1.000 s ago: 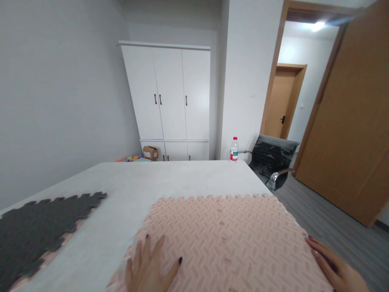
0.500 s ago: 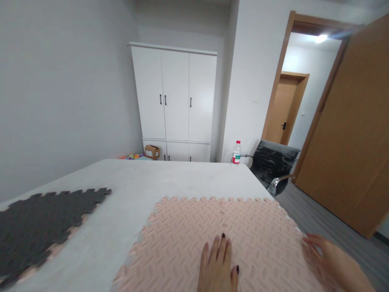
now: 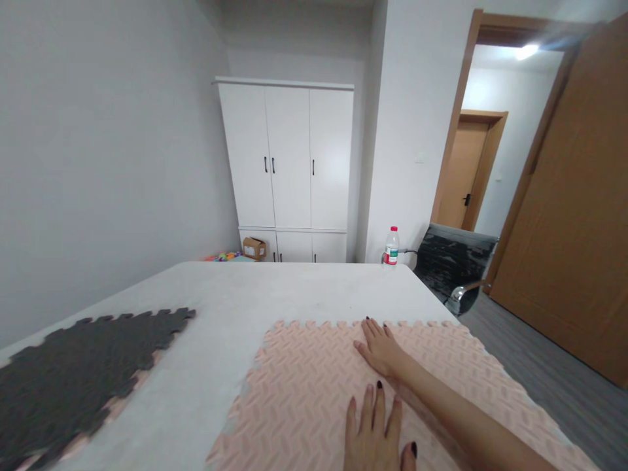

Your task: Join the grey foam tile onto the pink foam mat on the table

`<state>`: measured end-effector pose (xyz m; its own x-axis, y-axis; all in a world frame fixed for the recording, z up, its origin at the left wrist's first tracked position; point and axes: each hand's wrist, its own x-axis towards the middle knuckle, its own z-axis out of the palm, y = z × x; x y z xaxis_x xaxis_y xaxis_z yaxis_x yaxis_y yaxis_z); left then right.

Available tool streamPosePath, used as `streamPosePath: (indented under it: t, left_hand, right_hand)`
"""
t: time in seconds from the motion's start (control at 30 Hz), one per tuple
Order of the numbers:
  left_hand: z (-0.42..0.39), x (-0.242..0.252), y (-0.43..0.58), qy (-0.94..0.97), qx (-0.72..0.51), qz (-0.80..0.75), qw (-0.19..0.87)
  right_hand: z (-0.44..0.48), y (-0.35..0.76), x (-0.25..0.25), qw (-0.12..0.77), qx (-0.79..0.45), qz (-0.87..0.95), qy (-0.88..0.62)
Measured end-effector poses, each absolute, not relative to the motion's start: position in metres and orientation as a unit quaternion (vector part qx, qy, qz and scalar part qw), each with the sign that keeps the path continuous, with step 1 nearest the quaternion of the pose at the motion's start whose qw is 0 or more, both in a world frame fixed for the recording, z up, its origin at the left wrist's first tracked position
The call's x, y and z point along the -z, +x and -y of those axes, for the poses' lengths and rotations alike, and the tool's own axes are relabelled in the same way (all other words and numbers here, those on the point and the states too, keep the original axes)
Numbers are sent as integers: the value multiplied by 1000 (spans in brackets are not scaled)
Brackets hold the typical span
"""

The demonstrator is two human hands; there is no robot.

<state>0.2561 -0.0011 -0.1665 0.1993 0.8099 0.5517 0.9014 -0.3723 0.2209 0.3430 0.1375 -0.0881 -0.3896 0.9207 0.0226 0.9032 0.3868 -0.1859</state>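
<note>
Both hands lie flat on a pale pink foam puzzle mat with a raised chevron texture and toothed edges (image 3: 314, 399), which is spread over the near right part of the white counter (image 3: 275, 288). The left hand (image 3: 375, 435) rests palm down near the bottom of the view, fingers straight and slightly spread, pointing away from the body, dark polish on the nails; it grips nothing, only presses on the mat's surface. The right hand (image 3: 380, 347) is stretched further out, its bare forearm running diagonally from the lower right across the mat. That hand is also open and palm down, fingers together and extended, the fingertips touching the mat's far toothed edge; it holds nothing.

On the left of the counter, well apart from the pink mat, lies a dark grey foam puzzle mat (image 3: 83, 366) stacked over another pink one. A clear plastic water bottle with a red cap (image 3: 391, 247) stands at the counter's far right corner.
</note>
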Motion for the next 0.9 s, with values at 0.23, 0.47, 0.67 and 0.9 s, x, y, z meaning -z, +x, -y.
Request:
streamPosePath:
  t: [0.23,0.47,0.67,0.9]
  left_hand:
    - [-2,168,255,-771,321,545,74]
    - [11,173,259,-758,323,560,93]
    - [26,188,265,-745,320,577,103]
    - [20,171,244,-807,277,517,67]
  right_hand:
    - [-140,343,103,73,-62,825,-557]
    - [-135,338,102,71,-46,817,-570]
    - [-130,338,101,81,-45,809,-581]
    - [-128,341,101,83,-49,807,-582]
